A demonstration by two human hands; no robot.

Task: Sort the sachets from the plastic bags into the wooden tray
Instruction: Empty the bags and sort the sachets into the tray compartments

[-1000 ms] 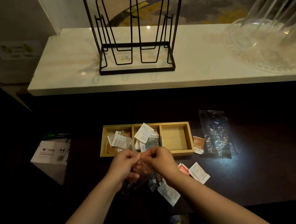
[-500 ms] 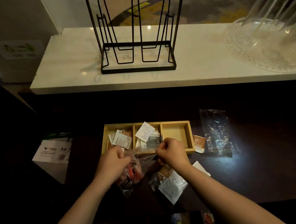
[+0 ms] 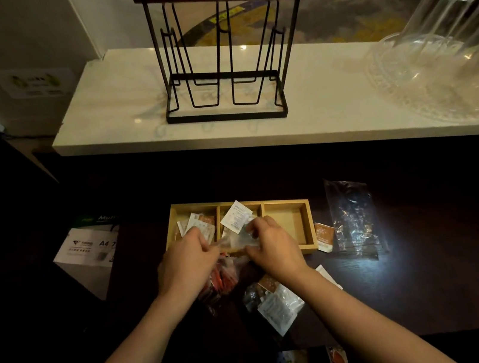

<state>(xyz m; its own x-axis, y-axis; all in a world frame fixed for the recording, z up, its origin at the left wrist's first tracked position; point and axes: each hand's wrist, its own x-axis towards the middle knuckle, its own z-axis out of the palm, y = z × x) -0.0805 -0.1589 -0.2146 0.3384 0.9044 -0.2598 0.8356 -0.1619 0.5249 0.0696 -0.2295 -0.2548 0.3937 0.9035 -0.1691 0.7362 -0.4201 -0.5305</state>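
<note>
A wooden tray point(image 3: 307, 224) with three compartments lies on the dark table. Its left and middle compartments hold white and brown sachets point(image 3: 236, 218); the right one shows bare wood. My left hand point(image 3: 186, 260) and my right hand point(image 3: 272, 246) both grip the top of a clear plastic bag point(image 3: 236, 241) in front of the tray. Red sachets point(image 3: 222, 279) hang in the bag's lower part. More loose sachets point(image 3: 278, 308) lie on the table under my right wrist. A brown sachet point(image 3: 324, 235) rests beside the tray's right end.
An empty crumpled plastic bag point(image 3: 354, 219) lies right of the tray. A white paper box point(image 3: 89, 252) sits at the left. Behind, a pale marble counter point(image 3: 114, 113) carries a black wire rack point(image 3: 219, 59) and glassware point(image 3: 447, 54).
My hands first parted, stretching the bag's mouth, then rose slightly toward the tray's front edge. The bag of red sachets now hangs lower under my left hand.
</note>
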